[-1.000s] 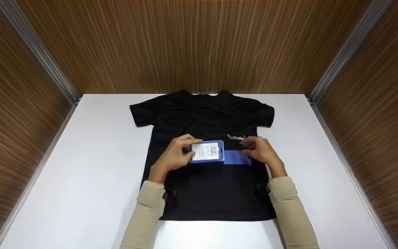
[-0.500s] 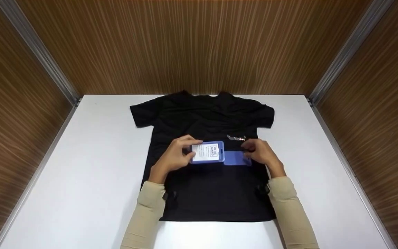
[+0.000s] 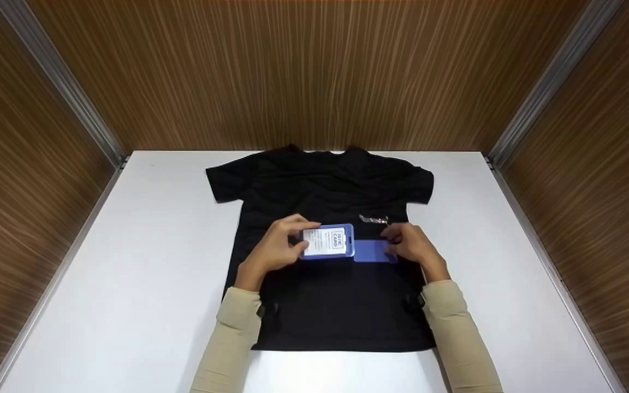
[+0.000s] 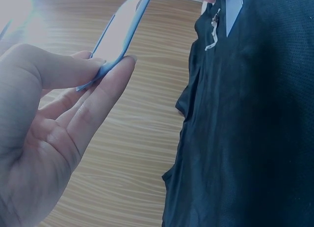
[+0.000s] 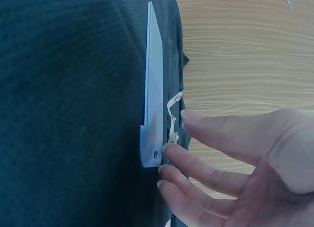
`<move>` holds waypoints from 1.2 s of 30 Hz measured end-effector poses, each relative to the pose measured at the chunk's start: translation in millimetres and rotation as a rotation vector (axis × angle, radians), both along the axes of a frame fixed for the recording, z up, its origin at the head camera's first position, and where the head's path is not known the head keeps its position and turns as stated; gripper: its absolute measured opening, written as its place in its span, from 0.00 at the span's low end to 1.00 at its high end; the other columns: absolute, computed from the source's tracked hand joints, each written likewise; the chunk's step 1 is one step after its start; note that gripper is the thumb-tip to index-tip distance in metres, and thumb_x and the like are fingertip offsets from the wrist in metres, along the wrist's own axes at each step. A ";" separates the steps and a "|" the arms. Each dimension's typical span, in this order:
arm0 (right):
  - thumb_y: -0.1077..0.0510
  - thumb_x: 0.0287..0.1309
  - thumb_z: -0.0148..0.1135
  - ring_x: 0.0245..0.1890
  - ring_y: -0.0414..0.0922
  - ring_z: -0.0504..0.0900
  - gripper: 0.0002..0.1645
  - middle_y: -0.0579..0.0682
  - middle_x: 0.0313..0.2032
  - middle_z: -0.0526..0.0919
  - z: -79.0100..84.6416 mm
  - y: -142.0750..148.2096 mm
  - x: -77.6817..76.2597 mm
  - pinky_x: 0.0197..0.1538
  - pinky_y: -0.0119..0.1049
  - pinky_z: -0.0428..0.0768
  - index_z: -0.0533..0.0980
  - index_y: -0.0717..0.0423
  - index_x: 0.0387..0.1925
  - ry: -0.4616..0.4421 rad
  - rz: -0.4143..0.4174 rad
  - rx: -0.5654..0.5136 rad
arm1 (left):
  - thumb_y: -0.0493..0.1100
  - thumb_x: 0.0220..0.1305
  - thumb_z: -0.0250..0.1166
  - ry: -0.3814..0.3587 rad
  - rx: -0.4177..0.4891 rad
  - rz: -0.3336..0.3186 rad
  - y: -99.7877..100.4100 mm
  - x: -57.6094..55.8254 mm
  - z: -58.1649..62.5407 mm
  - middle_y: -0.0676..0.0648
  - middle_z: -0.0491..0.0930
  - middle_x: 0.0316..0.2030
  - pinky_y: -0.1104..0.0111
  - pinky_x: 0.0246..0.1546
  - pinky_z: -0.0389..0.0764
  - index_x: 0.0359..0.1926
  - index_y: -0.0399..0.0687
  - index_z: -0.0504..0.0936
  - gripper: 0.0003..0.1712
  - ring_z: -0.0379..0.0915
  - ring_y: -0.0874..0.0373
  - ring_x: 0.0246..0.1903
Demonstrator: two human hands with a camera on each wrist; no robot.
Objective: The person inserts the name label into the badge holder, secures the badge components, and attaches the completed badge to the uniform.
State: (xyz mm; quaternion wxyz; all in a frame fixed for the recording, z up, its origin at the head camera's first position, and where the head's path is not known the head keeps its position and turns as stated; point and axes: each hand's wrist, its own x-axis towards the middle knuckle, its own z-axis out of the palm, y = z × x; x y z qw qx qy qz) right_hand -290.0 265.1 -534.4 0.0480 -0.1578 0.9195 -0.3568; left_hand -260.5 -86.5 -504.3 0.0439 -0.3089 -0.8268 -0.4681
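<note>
My left hand [image 3: 275, 245] pinches the left end of a blue ID badge holder [image 3: 350, 250] between thumb and fingers. A white printed card [image 3: 322, 242] sits in the holder. In the left wrist view the holder [image 4: 141, 13] is raised and seen nearly edge-on. A flat blue badge cover [image 3: 368, 251] with a slot at one end lies on the black T-shirt [image 3: 342, 311]. My right hand [image 3: 414, 244] is by the cover's right end. In the right wrist view its fingertips [image 5: 169, 149] are right beside the cover [image 5: 155, 89], thumb apart from the fingers, holding nothing.
A small clear strap clip [image 3: 373, 219] lies on the shirt just beyond the right hand. The shirt is spread over a white table [image 3: 145, 262]. Wood-grain panels [image 3: 314, 76] enclose the table at the back and both sides.
</note>
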 end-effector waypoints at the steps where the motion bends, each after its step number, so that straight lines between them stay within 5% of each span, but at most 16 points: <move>1: 0.70 0.50 0.73 0.43 0.62 0.87 0.19 0.69 0.42 0.87 -0.2 0.1 0.2 0.50 0.53 0.83 0.83 0.71 0.46 0.001 -0.002 0.002 | 0.25 0.58 0.67 -0.002 0.000 0.000 0.0 0.2 0.2 0.44 0.84 0.49 0.69 0.42 0.79 0.58 0.42 0.86 0.26 0.75 0.56 0.41; 36: 0.72 0.33 0.79 0.45 0.62 0.82 0.32 0.67 0.43 0.85 -2.7 -5.8 1.0 0.54 0.58 0.81 0.83 0.68 0.48 -0.032 0.055 0.109 | 0.25 0.60 0.66 -0.012 -0.026 0.003 -0.1 0.1 1.4 0.43 0.84 0.49 0.74 0.34 0.77 0.59 0.42 0.86 0.26 0.75 0.57 0.38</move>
